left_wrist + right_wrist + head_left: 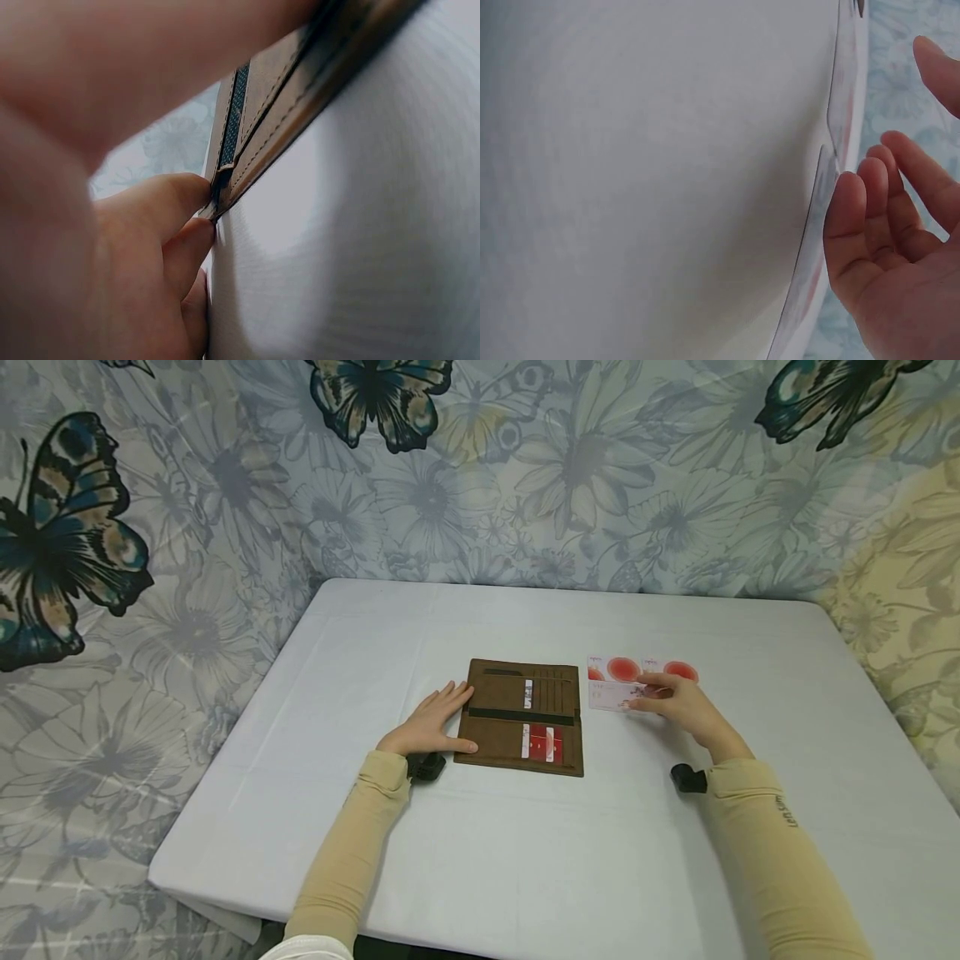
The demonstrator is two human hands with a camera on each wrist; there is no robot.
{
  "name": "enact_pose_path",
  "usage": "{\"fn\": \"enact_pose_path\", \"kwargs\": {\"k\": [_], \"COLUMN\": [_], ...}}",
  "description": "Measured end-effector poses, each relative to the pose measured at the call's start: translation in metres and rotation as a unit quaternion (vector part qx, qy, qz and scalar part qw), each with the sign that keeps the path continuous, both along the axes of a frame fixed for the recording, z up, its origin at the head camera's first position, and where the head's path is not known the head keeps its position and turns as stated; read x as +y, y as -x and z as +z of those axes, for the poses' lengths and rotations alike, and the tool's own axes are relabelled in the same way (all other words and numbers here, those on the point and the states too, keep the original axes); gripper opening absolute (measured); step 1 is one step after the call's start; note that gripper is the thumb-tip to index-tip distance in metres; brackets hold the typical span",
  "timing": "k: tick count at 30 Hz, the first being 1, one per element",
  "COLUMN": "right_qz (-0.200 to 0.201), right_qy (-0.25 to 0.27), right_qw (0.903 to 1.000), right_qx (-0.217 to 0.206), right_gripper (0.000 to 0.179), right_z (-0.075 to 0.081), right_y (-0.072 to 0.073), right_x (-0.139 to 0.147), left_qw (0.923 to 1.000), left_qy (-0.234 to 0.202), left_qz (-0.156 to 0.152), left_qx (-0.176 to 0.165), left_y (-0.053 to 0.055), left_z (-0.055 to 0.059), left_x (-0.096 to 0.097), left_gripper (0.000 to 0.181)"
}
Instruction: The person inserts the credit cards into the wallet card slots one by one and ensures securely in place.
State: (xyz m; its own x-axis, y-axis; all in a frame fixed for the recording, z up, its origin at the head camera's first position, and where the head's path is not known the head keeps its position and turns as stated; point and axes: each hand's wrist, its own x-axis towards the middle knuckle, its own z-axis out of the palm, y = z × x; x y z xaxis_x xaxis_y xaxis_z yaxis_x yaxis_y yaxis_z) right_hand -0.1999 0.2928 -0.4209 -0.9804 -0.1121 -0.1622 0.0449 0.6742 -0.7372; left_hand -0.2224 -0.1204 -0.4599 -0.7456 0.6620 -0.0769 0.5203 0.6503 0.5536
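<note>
A brown wallet [495,739] lies spread flat on the table, with card slots in its upper half. My left hand [427,722] rests at its left edge, fingers spread and thumb on the lower half. In the left wrist view, fingertips touch the wallet's stitched corner [247,165]. Red and white cards [543,743] show in the lower half, and a narrow white one [528,693] above. To the right lie two thin white slips [609,693] printed with red circles. Over the right slip [681,670] is my right hand [686,710], fingers lightly bent, thumb apart, nothing between them.
A white cloth covers the table [525,852]. Black wrist devices [688,778] sit under both forearms. Behind the table's far edge hangs a patterned fabric [585,485] with flowers and butterflies, also along the left side.
</note>
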Motion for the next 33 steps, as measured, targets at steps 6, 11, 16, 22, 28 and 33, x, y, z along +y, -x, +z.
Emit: {"fn": "enact_pose_path", "kwargs": {"k": [6, 11, 16, 22, 28, 33], "right_qz": [-0.006, -0.007, -0.006, -0.004, -0.009, -0.012], "right_qy": [-0.001, -0.007, -0.015, -0.022, -0.024, -0.025], "right_qw": [0.9999, 0.9997, 0.9995, 0.9992, 0.9993, 0.9992], "right_qx": [-0.014, -0.022, -0.028, -0.032, -0.029, -0.028], "right_gripper": [0.068, 0.063, 0.060, 0.060, 0.058, 0.058], "right_z": [-0.001, -0.004, -0.007, -0.007, -0.009, -0.011], "right_y": [0.001, 0.003, 0.004, 0.005, 0.006, 0.006], "right_x": [0.005, 0.006, 0.006, 0.003, 0.002, 0.002], "left_qw": [1.0000, 1.0000, 0.9999, 0.9991, 0.9998, 1.0000], "left_qy": [-0.003, -0.004, -0.012, -0.041, -0.017, 0.001], "left_qz": [-0.001, -0.001, -0.005, -0.012, -0.007, -0.001], "left_qx": [0.004, 0.004, 0.003, -0.002, 0.002, 0.007], "left_y": [0.000, 0.000, 0.000, -0.001, -0.001, 0.000], "left_z": [-0.001, -0.001, -0.001, -0.001, -0.001, -0.001], "left_x": [0.001, 0.001, 0.001, -0.001, -0.001, 0.000], "left_gripper": [0.100, 0.100, 0.100, 0.104, 0.101, 0.100]}}
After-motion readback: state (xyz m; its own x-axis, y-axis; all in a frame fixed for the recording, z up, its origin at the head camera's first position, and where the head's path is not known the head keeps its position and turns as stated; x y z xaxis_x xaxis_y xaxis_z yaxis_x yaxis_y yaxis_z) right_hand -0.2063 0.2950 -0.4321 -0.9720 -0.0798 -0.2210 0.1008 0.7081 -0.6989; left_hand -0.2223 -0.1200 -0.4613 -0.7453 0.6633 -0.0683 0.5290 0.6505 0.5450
